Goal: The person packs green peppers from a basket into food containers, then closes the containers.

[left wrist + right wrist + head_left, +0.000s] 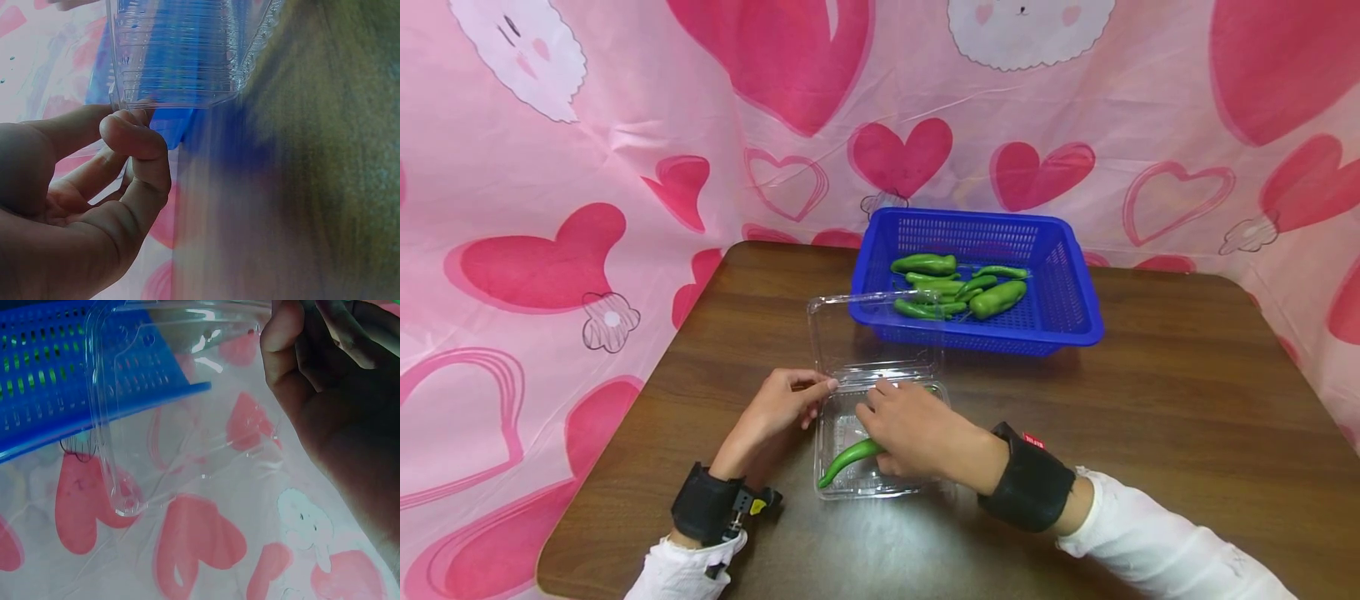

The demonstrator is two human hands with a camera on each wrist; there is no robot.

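Observation:
A clear plastic clamshell box (865,495) sits on the table with its lid (887,337) raised at the back. My left hand (778,406) pinches the box near its back left corner, and the left wrist view shows thumb and finger at the edge of the clear box (181,81). Over the box, my right hand (913,429) grips a long green chili pepper (850,458), whose thin end points toward the front left. A bit of green shows behind the right hand at the back right of the box; most of it is hidden.
Behind the box stands a blue plastic basket (1052,340) with several green peppers (1000,298) inside. The raised lid overlaps its front left part in view. A brown wooden table (1180,400) carries everything, with a pink heart-patterned cloth (775,75) hanging around it.

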